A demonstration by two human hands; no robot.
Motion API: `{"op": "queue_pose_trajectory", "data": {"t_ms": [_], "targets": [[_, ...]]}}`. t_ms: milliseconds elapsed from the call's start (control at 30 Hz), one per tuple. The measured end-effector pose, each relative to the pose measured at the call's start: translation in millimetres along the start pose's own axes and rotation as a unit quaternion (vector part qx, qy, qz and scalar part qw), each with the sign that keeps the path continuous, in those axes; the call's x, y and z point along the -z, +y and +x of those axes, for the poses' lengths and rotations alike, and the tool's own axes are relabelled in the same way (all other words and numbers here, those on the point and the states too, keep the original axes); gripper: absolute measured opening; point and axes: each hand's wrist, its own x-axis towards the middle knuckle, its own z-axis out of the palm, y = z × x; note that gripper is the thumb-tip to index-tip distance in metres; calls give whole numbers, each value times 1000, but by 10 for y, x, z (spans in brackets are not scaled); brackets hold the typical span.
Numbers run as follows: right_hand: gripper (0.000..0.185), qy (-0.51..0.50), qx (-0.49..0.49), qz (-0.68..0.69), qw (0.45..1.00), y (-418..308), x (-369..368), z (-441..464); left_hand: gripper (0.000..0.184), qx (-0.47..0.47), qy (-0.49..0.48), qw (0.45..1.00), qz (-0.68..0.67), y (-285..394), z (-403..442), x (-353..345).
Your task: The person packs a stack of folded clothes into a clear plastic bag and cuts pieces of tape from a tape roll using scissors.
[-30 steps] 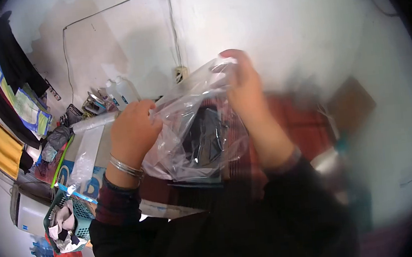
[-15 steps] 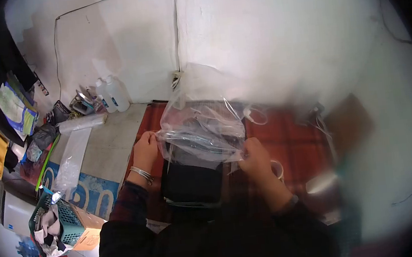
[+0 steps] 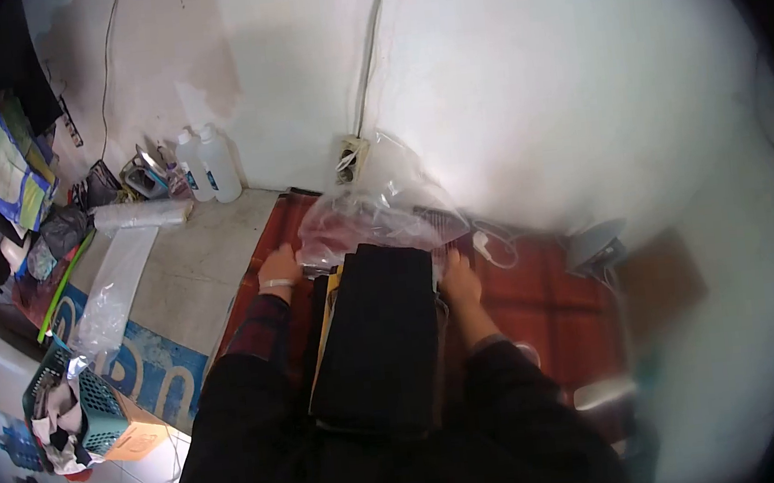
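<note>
A folded stack of dark cloth (image 3: 379,335) lies on the red checked cloth (image 3: 541,296) in front of me, with a yellow edge showing at its left. A clear plastic bag (image 3: 371,220) spreads beyond its far end, its mouth around that end. My left hand (image 3: 279,266) is closed on the left edge of the bag, beside the stack's far left corner. Over at the far right corner, my right hand (image 3: 459,281) is closed on the bag's other edge. Some fingertips are hidden against the plastic.
White bottles (image 3: 219,164) stand by the wall, left of a socket (image 3: 350,161). A plastic roll (image 3: 142,215) lies at the left, above a green basket (image 3: 101,413) holding cloth. An iron (image 3: 595,245) and white cable (image 3: 482,243) are at the right.
The bag, first held up, has come down and over the stack's far end. Both hands have lowered to its two sides. More of the dark stack now shows.
</note>
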Motion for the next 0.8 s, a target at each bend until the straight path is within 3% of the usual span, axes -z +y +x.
{"op": "queue_pose_trajectory", "data": {"t_ms": [67, 133, 200, 267, 333, 400, 433, 467, 500, 600, 800], "targets": [[24, -69, -53, -54, 995, 249, -448, -48, 26, -10, -16, 1000, -6, -89, -173, -259], [23, -87, -36, -59, 994, 264, -489, -39, 26, -22, -36, 999, -9, -150, -193, -349], [22, -117, -29, -66, 991, 325, -508, -163, 28, -124, -92, 985, -70, -210, -244, -431], [25, -122, 22, 70, 990, 371, -453, -312, 31, -136, -139, 978, -78, -213, -396, -310], [24, -122, 0, 143, 982, 374, -395, -488, 34, -147, -186, 968, -84, -105, -562, -51], [24, -119, -21, 216, 969, 435, -560, -561, 35, 101, -343, 887, -293, 138, -643, 154], [28, -166, -185, 452, 857, 568, -884, -498, 35, 168, -362, 842, -363, 191, -627, 191], [32, -193, -331, 644, 662, 645, -1063, -450, 35, 186, -373, 814, -404, 204, -601, 166], [32, -191, -333, 645, 661, 607, -1003, -422, 35, 185, -382, 797, -431, 216, -583, 150], [39, -273, -228, 535, 766, 424, -693, -327, 34, 168, -399, 772, -466, 254, -522, 102], [40, -280, -287, 607, 686, 215, -413, -234, 34, 147, -396, 767, -483, 237, -498, 51]]}}
